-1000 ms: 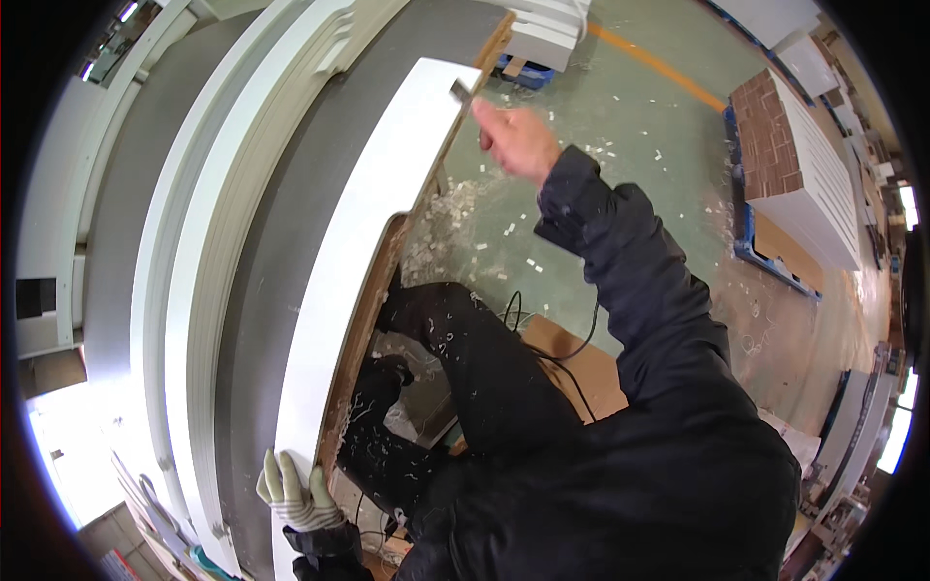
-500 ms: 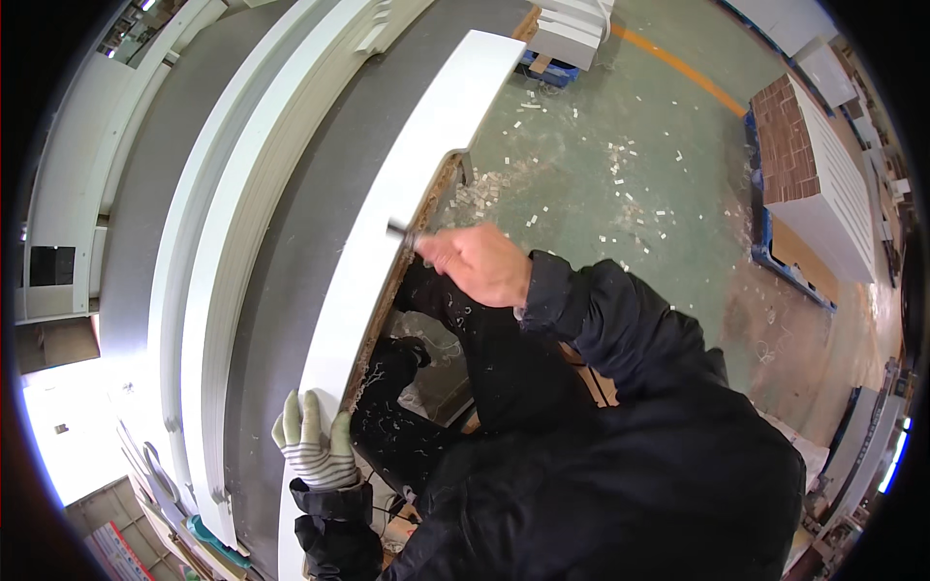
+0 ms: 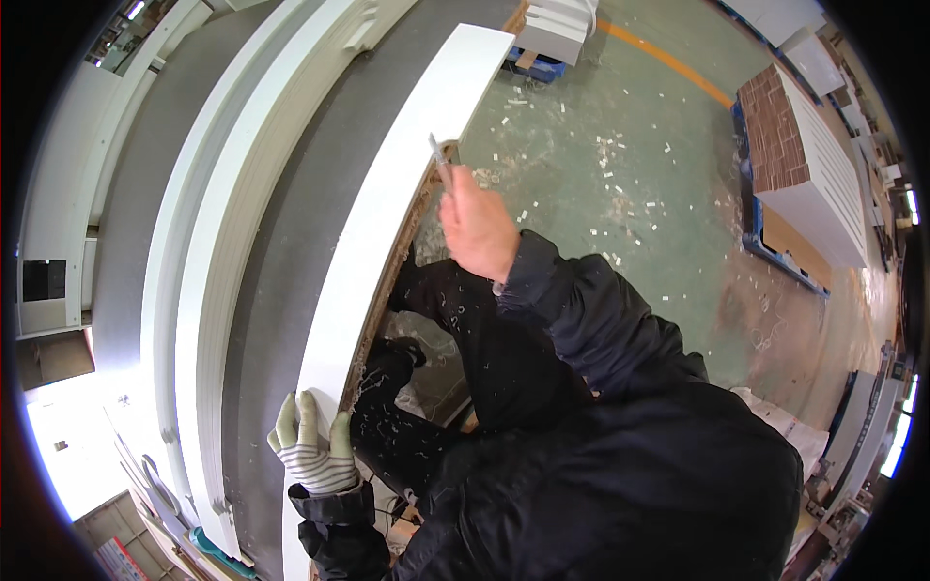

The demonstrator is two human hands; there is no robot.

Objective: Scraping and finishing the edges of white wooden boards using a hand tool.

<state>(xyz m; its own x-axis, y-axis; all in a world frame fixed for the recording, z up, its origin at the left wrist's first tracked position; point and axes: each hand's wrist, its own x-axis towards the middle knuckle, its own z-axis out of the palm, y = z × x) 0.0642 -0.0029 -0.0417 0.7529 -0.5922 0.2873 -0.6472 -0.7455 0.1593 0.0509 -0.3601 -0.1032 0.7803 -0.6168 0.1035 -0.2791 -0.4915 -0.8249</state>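
A long white board lies along the edge of the dark grey worktop in front of me, its raw brown chipboard edge facing right. My left hand, in a pale green and grey-striped glove, rests on the near part with fingers stretched over its face and the thumb by the edge. My bare right hand is closed round a small knife with a narrow metal blade. The blade is over the right edge of the board, near the notch toward the far end. The handle is mostly hidden in my fist.
Stacked long white panels stand on the grey worktop to the left. White and brown scraps litter the green floor. A pallet stack of white and brown panels stands at right. Scissors lie lower left.
My right hand has moved with the knife along the board's edge, away from me toward the notch, and the blade now points farther forward. My left hand stays on the board.
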